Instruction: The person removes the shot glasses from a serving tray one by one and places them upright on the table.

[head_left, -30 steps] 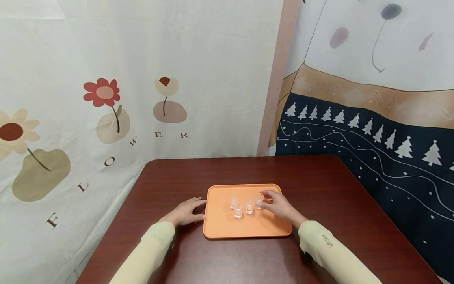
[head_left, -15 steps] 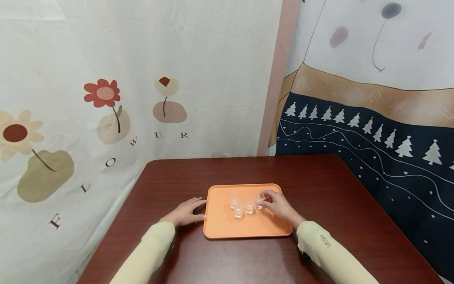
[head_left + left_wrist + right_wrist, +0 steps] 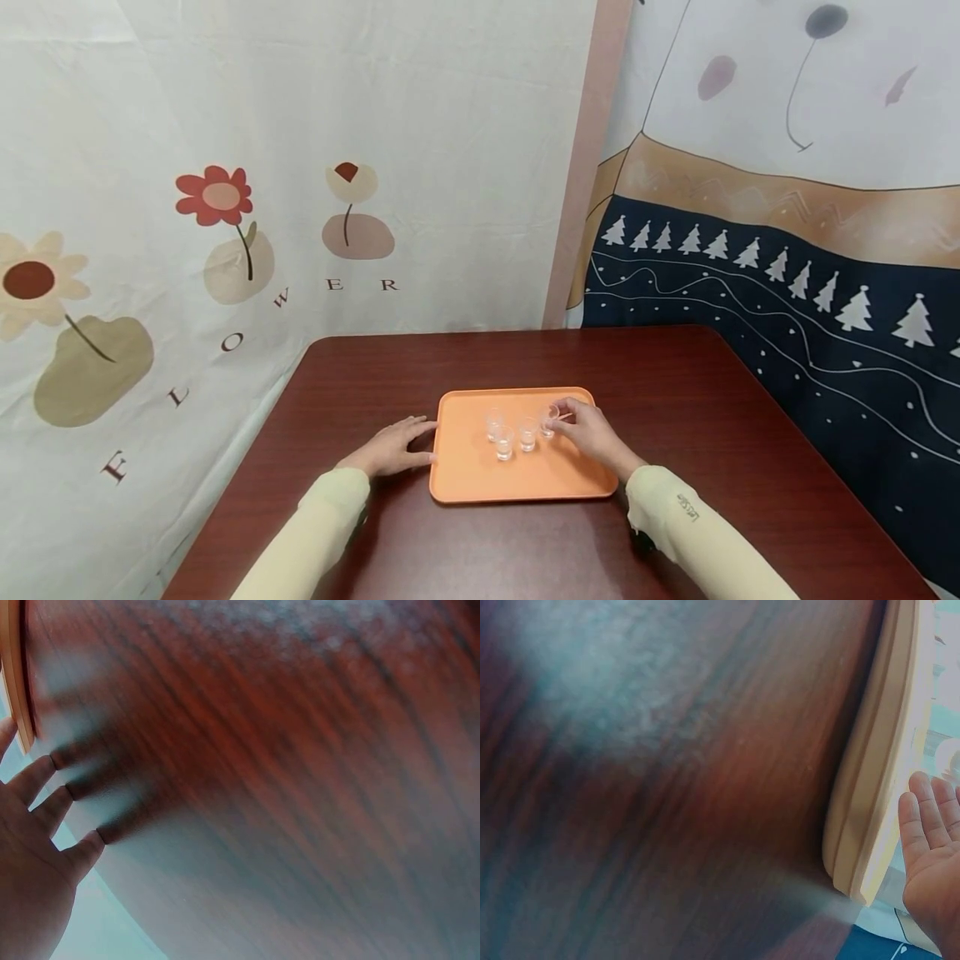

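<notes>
Several small clear shot glasses stand close together on an orange tray (image 3: 465,482). My right hand (image 3: 592,431) reaches over the tray's right side and pinches the rightmost shot glass (image 3: 548,431) between thumb and fingers. Left of it stand a second shot glass (image 3: 528,437), another nearer shot glass (image 3: 503,447) and a farther shot glass (image 3: 494,427). My left hand (image 3: 392,447) lies at the tray's left edge, fingers extended, thumb and fingertips at the rim. In the left wrist view the fingers of that hand (image 3: 34,847) are spread. The right wrist view leaves the held glass out.
The tray rests on a dark red-brown wooden table (image 3: 510,550). Behind the table hangs a white cloth with flower prints (image 3: 450,167), and at the right a dark blue cloth with white trees (image 3: 787,317).
My right fingers have shifted slightly up around the rim of the rightmost shot glass. The left hand, the tray and the other glasses keep their places.
</notes>
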Motion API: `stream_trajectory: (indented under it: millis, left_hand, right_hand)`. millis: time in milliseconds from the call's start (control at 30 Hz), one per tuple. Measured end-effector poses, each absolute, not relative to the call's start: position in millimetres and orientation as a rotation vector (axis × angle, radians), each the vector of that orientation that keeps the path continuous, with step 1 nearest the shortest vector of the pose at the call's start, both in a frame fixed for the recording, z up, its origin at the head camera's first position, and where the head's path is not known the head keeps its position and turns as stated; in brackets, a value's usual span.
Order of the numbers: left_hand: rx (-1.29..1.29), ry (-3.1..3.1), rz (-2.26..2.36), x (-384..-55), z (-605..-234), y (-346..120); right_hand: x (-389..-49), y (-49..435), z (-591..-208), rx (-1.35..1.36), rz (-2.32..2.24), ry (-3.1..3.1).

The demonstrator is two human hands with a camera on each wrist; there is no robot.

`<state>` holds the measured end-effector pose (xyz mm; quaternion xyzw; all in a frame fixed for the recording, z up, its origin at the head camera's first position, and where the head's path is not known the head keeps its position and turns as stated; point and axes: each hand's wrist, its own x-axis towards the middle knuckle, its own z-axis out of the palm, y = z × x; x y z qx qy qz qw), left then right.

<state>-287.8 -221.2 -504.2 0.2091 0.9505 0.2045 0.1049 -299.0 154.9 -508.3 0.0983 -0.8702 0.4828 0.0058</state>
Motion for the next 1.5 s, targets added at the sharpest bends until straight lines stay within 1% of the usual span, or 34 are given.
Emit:
stream_trajectory:
  millis: [300,667,933,1267,1500]
  left_hand:
    - [0.58,2.797,0.595,-288,-505,-220]
    - [0.576,2.792,0.594,-286,-502,-219]
    - [0.612,2.798,0.595,-285,-501,-220]
    - [0.618,2.794,0.583,-285,-501,-221]
    - [0.605,2.791,0.583,-285,-499,-220]
  right_hand:
    - [-303,166,-496,0.214,1.446,-2.703]
    - [-315,192,-484,0.101,1.387,-2.636]
    - [-325,217,-482,-0.101,1.34,-2.575]
    - [-330,242,-488,-0.352,1.328,-2.545]
    - [-331,247,-494,-0.415,1.313,-2.592]
